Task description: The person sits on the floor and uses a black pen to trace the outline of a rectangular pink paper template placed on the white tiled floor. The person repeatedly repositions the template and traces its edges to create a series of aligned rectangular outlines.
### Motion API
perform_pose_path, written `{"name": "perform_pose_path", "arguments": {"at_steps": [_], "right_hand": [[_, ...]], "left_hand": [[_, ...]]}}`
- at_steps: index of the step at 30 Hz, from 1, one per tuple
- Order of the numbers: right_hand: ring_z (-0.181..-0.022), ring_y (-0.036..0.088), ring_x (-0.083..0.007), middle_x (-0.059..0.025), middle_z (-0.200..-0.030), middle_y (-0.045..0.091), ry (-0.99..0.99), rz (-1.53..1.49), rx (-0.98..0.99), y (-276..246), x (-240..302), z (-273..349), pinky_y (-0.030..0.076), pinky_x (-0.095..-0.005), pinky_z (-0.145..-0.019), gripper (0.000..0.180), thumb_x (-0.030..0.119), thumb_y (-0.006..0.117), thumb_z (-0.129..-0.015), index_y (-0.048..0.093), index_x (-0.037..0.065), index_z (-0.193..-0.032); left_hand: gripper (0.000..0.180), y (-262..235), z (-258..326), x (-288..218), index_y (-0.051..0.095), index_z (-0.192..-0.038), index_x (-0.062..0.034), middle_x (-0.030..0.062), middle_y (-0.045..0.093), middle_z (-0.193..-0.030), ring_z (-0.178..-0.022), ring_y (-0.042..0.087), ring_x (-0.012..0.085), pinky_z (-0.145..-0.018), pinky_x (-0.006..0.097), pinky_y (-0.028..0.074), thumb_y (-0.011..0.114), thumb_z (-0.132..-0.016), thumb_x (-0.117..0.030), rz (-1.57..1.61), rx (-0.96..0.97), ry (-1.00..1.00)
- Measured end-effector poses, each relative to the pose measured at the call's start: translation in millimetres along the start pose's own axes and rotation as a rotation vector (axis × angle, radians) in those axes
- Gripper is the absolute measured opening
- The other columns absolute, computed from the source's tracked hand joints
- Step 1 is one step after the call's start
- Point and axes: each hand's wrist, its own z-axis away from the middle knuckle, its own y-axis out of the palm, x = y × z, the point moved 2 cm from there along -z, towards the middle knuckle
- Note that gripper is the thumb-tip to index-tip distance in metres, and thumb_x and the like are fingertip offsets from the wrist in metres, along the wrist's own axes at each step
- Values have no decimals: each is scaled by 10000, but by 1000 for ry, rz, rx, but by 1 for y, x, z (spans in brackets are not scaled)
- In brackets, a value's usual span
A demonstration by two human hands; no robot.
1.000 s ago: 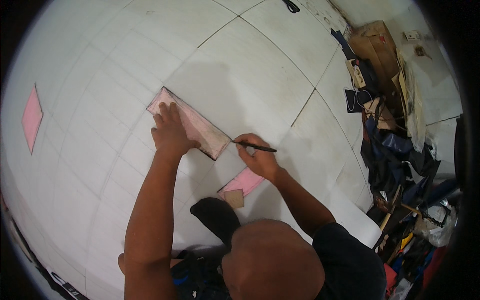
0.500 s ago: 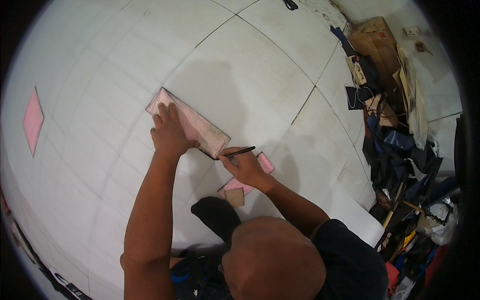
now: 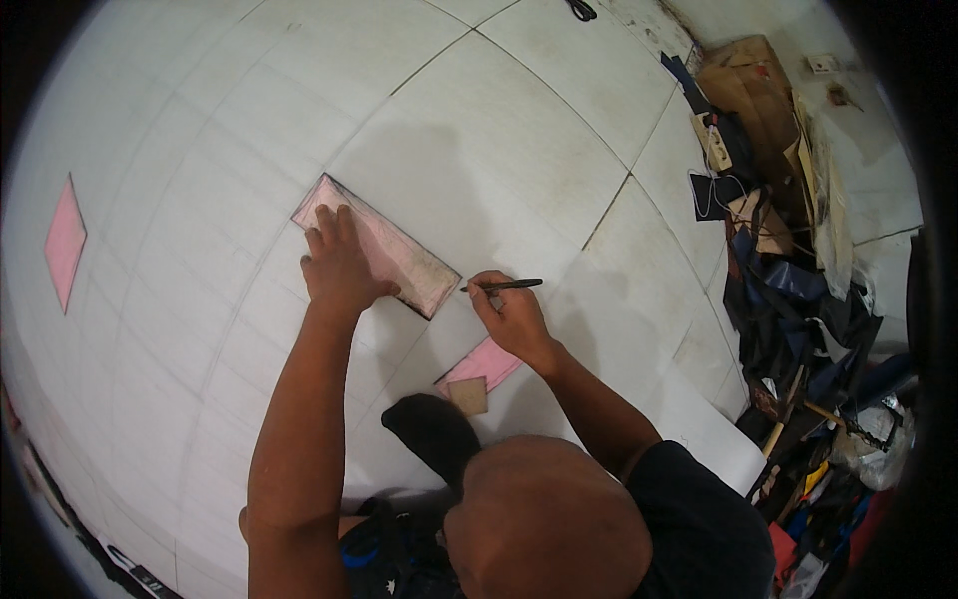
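My left hand [image 3: 336,262] lies with fingers spread on a long pink rectangular piece [image 3: 391,247] with dark edges, pressing on its upper left half. In my right hand [image 3: 514,317] is a slim black pen [image 3: 511,286], pinched between the fingers. The pen's tip is just to the right of the piece's right corner; I cannot tell whether it touches the white sheet below. Under and beside my right wrist lies a second pink strip [image 3: 499,361], partly hidden by the hand. A small brown square [image 3: 467,395] rests on that strip's lower end.
A large white sheet [image 3: 230,329] with faint lines covers the tiled floor [image 3: 539,100]. At far left lies a pink diamond-shaped piece [image 3: 67,245]. Along the right stand a cardboard box [image 3: 743,80], a power strip [image 3: 714,145] and heaped dark material [image 3: 788,290]. A dark-covered foot [image 3: 431,429] is near the strip.
My right hand has moved right and slightly up with the pen, from the rectangle's lower corner to beside its right corner. My left hand and the pink rectangle have stayed put.
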Motion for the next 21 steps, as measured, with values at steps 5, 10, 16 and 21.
{"name": "perform_pose_path", "arguments": {"at_steps": [5,10,16,21], "right_hand": [[-849,718,-316,-157,-976,723,-142,34,-187,11,-2,-1,570,-396,-746,159,134,664,-982,687,15,-1085],[-845,677,-306,-119,-903,665,-362,353,-126,22,5,8,549,-429,-711,227,120,726,-889,665,68,-1102],[-927,670,-321,-109,-969,692,-503,207,132,45,16,41,513,-434,-798,280,116,737,-852,674,75,-1122],[-839,697,-328,-151,-978,738,-196,-124,-48,37,9,30,527,-416,-727,194,198,681,-974,712,17,-1037]], "left_hand": [[1401,2,-1,2,195,-1625,-57,254,206,-1675,-1494,331,467,-1082,536,512,999,-558,-480,4,-1,-5],[1405,2,-2,2,194,-1627,-61,251,203,-1677,-1497,331,456,-1084,541,505,1003,-554,-471,15,-13,-3],[1401,2,0,1,195,-1629,-64,249,202,-1678,-1506,321,447,-1094,536,499,1003,-559,-472,8,-3,-14],[1405,0,0,0,193,-1627,-47,256,203,-1675,-1506,321,450,-1092,528,505,999,-563,-484,10,-3,-6]]}}
